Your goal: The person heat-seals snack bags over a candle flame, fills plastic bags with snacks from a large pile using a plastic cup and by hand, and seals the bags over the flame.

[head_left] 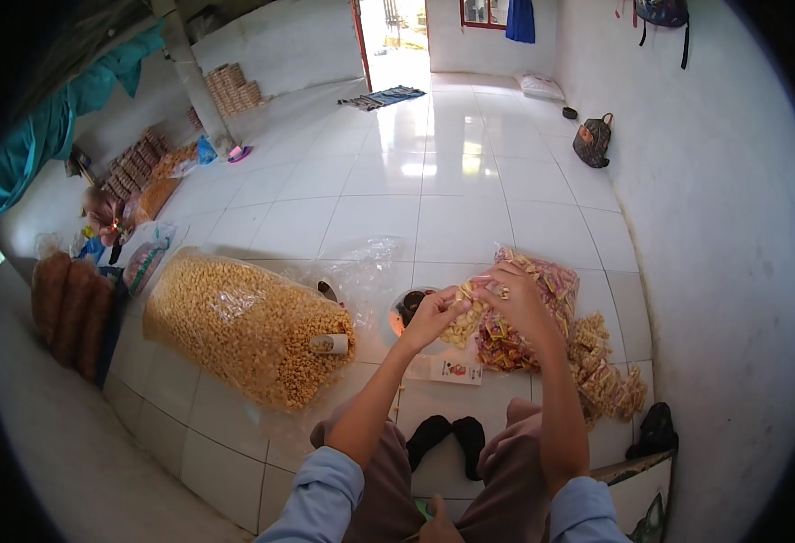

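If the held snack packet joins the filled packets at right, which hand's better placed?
Right hand, probably: it's nearer the filled packets. The left hand is farther across; both grip the top of the snack packet.

Doorway's (397,45) glowing super bright, glossy floor tiles (470,213) are totally catching it, whitish walls (714,235) are running alongside.

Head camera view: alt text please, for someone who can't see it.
The left hand and right hand hold the top of a small clear bag of pale snacks above a white tiled floor. To the left lies a large clear sack of golden snacks; to the right, colourful packets and a pile of filled snack bags.
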The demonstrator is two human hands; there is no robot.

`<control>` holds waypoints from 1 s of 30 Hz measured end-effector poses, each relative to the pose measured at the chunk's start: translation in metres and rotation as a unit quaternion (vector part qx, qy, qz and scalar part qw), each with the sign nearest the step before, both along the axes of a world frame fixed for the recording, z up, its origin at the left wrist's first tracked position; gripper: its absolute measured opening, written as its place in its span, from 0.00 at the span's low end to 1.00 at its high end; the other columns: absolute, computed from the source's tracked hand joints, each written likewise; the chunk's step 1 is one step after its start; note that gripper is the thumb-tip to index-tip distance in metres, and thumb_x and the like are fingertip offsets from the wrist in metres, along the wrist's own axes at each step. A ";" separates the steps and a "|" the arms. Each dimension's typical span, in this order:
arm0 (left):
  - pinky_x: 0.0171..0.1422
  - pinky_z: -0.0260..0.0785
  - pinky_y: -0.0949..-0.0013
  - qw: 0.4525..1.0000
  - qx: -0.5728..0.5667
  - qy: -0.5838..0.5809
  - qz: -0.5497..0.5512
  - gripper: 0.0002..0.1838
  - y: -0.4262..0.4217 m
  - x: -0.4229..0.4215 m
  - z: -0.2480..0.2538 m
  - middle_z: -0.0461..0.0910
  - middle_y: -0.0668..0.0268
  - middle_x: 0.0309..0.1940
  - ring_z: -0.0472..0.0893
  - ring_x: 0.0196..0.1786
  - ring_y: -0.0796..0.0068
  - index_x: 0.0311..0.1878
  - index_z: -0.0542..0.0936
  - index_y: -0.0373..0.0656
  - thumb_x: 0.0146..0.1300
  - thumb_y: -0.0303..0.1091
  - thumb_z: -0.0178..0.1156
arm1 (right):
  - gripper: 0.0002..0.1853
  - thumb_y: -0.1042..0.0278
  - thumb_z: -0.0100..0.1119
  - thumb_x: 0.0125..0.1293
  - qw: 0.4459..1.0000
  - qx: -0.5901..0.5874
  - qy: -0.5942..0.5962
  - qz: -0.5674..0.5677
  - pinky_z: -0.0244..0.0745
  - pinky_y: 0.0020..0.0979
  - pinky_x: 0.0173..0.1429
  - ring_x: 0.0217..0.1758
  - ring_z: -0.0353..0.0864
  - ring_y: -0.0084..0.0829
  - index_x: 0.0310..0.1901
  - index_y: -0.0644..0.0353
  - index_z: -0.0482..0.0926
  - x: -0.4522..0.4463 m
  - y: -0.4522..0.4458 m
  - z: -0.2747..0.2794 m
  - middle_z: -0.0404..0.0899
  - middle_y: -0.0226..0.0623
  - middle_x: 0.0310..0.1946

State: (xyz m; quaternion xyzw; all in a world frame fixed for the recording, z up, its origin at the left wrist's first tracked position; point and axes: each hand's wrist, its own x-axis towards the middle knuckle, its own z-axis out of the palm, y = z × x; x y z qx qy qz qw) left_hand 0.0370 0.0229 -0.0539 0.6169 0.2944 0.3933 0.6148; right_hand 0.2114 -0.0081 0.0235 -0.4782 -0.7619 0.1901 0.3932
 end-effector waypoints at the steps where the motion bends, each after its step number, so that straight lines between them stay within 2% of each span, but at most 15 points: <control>1: 0.40 0.65 0.82 1.000 -0.007 0.015 0.015 0.18 0.001 0.000 -0.001 0.76 0.73 0.34 0.72 0.36 0.89 0.50 0.72 0.37 0.63 0.40 0.55 | 0.13 0.64 0.63 0.51 1.000 0.000 0.000 0.000 0.66 0.33 0.48 0.40 0.70 0.36 0.36 0.61 0.78 0.000 -0.001 0.001 0.75 0.36 0.32; 2: 0.40 0.65 0.82 1.000 -0.007 0.016 0.015 0.18 0.000 0.000 -0.002 0.76 0.73 0.34 0.72 0.36 0.89 0.50 0.72 0.37 0.63 0.40 0.55 | 0.14 0.64 0.65 0.48 1.000 0.002 0.011 0.012 0.66 0.33 0.47 0.40 0.70 0.35 0.35 0.61 0.78 0.001 -0.002 0.004 0.75 0.35 0.32; 4: 0.38 0.64 0.83 0.998 -0.002 -0.065 0.019 0.18 -0.007 0.004 0.012 0.76 0.73 0.33 0.71 0.35 0.90 0.51 0.72 0.38 0.64 0.41 0.53 | 0.15 0.65 0.67 0.46 0.999 0.003 0.022 0.025 0.66 0.33 0.47 0.39 0.70 0.34 0.35 0.61 0.78 0.002 -0.002 0.003 0.75 0.33 0.33; 6: 0.37 0.64 0.83 0.998 0.002 -0.065 0.027 0.17 -0.010 0.008 0.013 0.76 0.73 0.33 0.70 0.35 0.91 0.51 0.73 0.38 0.64 0.40 0.53 | 0.16 0.65 0.69 0.43 0.999 0.025 -0.034 0.034 0.65 0.32 0.48 0.40 0.70 0.33 0.35 0.60 0.78 0.004 0.001 -0.003 0.76 0.32 0.32; 8: 0.37 0.64 0.83 0.997 0.007 -0.066 0.036 0.17 -0.009 0.008 0.007 0.76 0.73 0.33 0.70 0.35 0.91 0.51 0.73 0.38 0.64 0.39 0.53 | 0.16 0.65 0.69 0.43 0.999 0.020 -0.033 0.035 0.64 0.32 0.49 0.41 0.70 0.32 0.35 0.59 0.78 0.003 0.000 -0.004 0.76 0.31 0.32; 10: 0.42 0.68 0.79 0.997 0.045 -0.025 0.050 0.17 -0.004 0.006 -0.001 0.77 0.67 0.38 0.74 0.38 0.85 0.52 0.71 0.36 0.65 0.37 0.50 | 0.16 0.65 0.69 0.43 0.999 0.018 -0.031 0.038 0.63 0.32 0.50 0.42 0.70 0.32 0.35 0.59 0.78 0.000 0.001 -0.005 0.77 0.31 0.32; 11: 0.42 0.68 0.79 0.997 0.046 -0.025 0.050 0.17 -0.001 0.005 -0.005 0.77 0.67 0.38 0.74 0.38 0.85 0.52 0.71 0.36 0.65 0.37 0.50 | 0.15 0.64 0.69 0.44 0.999 -0.014 -0.007 0.039 0.62 0.31 0.51 0.42 0.70 0.31 0.34 0.58 0.78 -0.001 0.001 -0.007 0.77 0.30 0.32; 13: 0.37 0.65 0.84 0.997 0.023 -0.042 0.060 0.14 -0.001 0.004 -0.004 0.77 0.73 0.33 0.72 0.35 0.91 0.49 0.73 0.37 0.63 0.34 0.54 | 0.15 0.63 0.69 0.44 0.998 -0.046 0.017 0.040 0.61 0.31 0.53 0.43 0.69 0.31 0.33 0.58 0.78 -0.003 0.002 -0.008 0.77 0.30 0.32; 19: 0.36 0.66 0.82 0.994 -0.006 -0.084 0.068 0.10 -0.004 0.008 0.005 0.78 0.70 0.31 0.74 0.33 0.89 0.42 0.73 0.37 0.60 0.30 0.57 | 0.15 0.63 0.66 0.48 1.000 -0.021 -0.003 0.019 0.59 0.34 0.55 0.45 0.69 0.31 0.35 0.59 0.75 -0.002 -0.001 -0.002 0.76 0.30 0.31; 22: 0.37 0.67 0.82 0.992 -0.033 -0.100 0.076 0.10 -0.006 0.010 0.011 0.78 0.70 0.33 0.74 0.34 0.88 0.43 0.73 0.38 0.60 0.30 0.57 | 0.16 0.64 0.65 0.49 0.999 0.013 -0.051 0.000 0.58 0.37 0.58 0.47 0.69 0.32 0.37 0.60 0.74 0.003 0.003 -0.005 0.74 0.32 0.34; 24: 0.37 0.67 0.82 0.988 -0.052 -0.107 0.102 0.10 -0.008 0.011 0.015 0.78 0.70 0.33 0.75 0.34 0.88 0.43 0.73 0.38 0.60 0.30 0.58 | 0.20 0.62 0.65 0.49 0.988 0.140 -0.054 -0.039 0.61 0.36 0.57 0.46 0.70 0.33 0.43 0.58 0.72 0.002 0.005 -0.008 0.71 0.35 0.38; 25: 0.38 0.67 0.82 0.982 -0.070 -0.114 0.130 0.10 -0.009 0.012 0.015 0.78 0.69 0.33 0.75 0.34 0.87 0.43 0.73 0.38 0.59 0.30 0.58 | 0.20 0.62 0.65 0.49 0.988 0.140 -0.054 -0.039 0.61 0.36 0.57 0.46 0.70 0.33 0.43 0.58 0.72 -0.001 0.005 -0.010 0.71 0.35 0.38; 27: 0.38 0.68 0.82 0.975 -0.068 -0.148 0.150 0.10 -0.005 0.011 0.010 0.78 0.70 0.34 0.75 0.34 0.87 0.43 0.73 0.38 0.59 0.30 0.58 | 0.25 0.65 0.64 0.53 0.986 -0.001 0.164 -0.020 0.68 0.31 0.51 0.46 0.70 0.30 0.51 0.60 0.67 -0.009 0.005 -0.013 0.68 0.37 0.47; 28: 0.38 0.68 0.81 0.967 -0.067 -0.180 0.168 0.10 -0.003 0.011 0.008 0.78 0.70 0.34 0.75 0.35 0.86 0.43 0.73 0.38 0.59 0.30 0.58 | 0.25 0.65 0.64 0.53 0.986 -0.001 0.164 -0.020 0.68 0.31 0.51 0.46 0.70 0.30 0.51 0.60 0.67 -0.011 0.005 -0.017 0.68 0.37 0.47; 30: 0.39 0.68 0.81 0.962 -0.062 -0.203 0.173 0.10 -0.001 0.010 0.006 0.78 0.70 0.34 0.75 0.36 0.86 0.43 0.73 0.38 0.59 0.30 0.58 | 0.30 0.63 0.64 0.54 0.966 -0.198 0.156 0.056 0.68 0.32 0.52 0.49 0.68 0.28 0.56 0.61 0.61 -0.014 0.007 -0.031 0.66 0.38 0.50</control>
